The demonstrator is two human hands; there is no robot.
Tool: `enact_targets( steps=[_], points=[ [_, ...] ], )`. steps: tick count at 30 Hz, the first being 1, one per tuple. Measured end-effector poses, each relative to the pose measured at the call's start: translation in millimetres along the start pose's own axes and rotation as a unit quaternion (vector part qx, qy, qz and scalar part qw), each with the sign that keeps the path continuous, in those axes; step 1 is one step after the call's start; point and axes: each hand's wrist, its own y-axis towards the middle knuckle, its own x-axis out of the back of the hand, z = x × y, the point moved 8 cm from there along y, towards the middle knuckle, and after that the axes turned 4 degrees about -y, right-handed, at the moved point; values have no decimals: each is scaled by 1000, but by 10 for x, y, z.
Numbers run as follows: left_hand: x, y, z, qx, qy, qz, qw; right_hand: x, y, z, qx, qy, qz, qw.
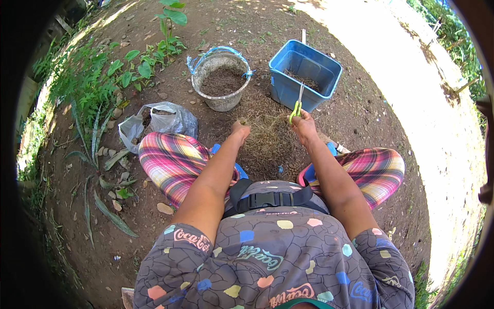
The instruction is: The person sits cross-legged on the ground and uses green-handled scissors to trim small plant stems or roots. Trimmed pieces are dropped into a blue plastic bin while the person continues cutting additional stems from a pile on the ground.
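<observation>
My right hand [303, 125] grips a pair of scissors [297, 108] by its lime-green handles, the blades pointing away from me toward the blue bin. Across a heap of dry cut grass [268, 133], my left hand [241, 130] is curled closed, with a small tuft of dry grass [243, 122] showing at its fingers. Beyond the left hand stands a worn bucket [222, 102] with dark soil in it and blue cord tied at its rim. A blue plastic bin [283, 87] beyond the right hand holds some dry plant matter at its bottom.
A translucent plastic bag [179, 119] of soil leans near my left knee. Leafy plants [144, 69] and spiky succulent leaves [112, 216] grow at the left, among stones [165, 208]. Bare brown ground surrounds me; a strip of bright sunlight [424, 127] lies at the right.
</observation>
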Motion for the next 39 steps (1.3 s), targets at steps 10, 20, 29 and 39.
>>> enact_targets(
  steps=[10, 20, 29, 39],
  points=[
    [-501, -446, -343, 129, -236, 348, 898, -228, -150, 139, 31, -32, 31, 998],
    [-709, -588, -427, 83, -197, 359, 908, -308, -158, 84, 45, 2, 48, 998],
    [-506, -228, -286, 114, -239, 246, 933, -213, -115, 481, 176, -204, 3, 963],
    [-83, 339, 211, 88, -68, 41, 993, -203, -141, 564, 151, -250, 51, 955]
  ],
)
